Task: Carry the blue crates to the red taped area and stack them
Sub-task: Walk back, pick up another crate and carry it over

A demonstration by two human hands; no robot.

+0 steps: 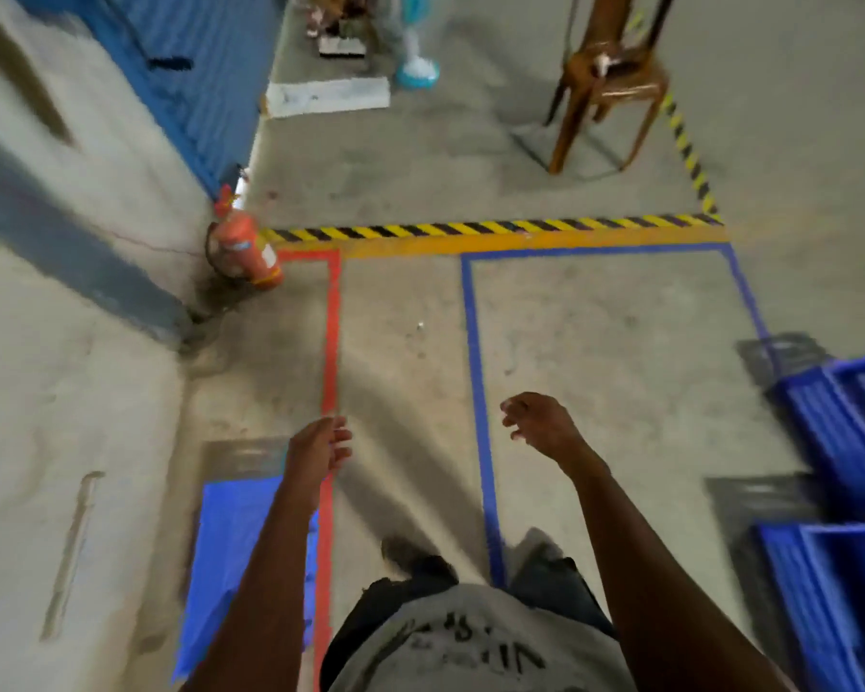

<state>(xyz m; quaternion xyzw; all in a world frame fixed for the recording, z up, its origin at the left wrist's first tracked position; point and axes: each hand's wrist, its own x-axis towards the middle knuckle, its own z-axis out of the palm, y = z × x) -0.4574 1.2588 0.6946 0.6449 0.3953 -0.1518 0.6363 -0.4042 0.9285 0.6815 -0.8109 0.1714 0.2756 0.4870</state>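
A blue crate (231, 556) stands inside the red taped area (331, 342) at the lower left, partly hidden by my left forearm. My left hand (318, 449) hovers over the red tape line, empty, fingers loosely apart. My right hand (538, 422) is raised over the floor near the blue tape line (475, 352), empty, with its fingers curled and apart. Two more blue crates, one (850, 422) above the other (830, 596), sit at the right edge, within the blue taped area.
A red fire extinguisher (246, 247) stands at the wall corner by the red area. Yellow-black hazard tape (490, 227) crosses the floor ahead. A brown chair (610, 82) and a blue-white fan base (418, 67) stand beyond. A grey wall runs along the left.
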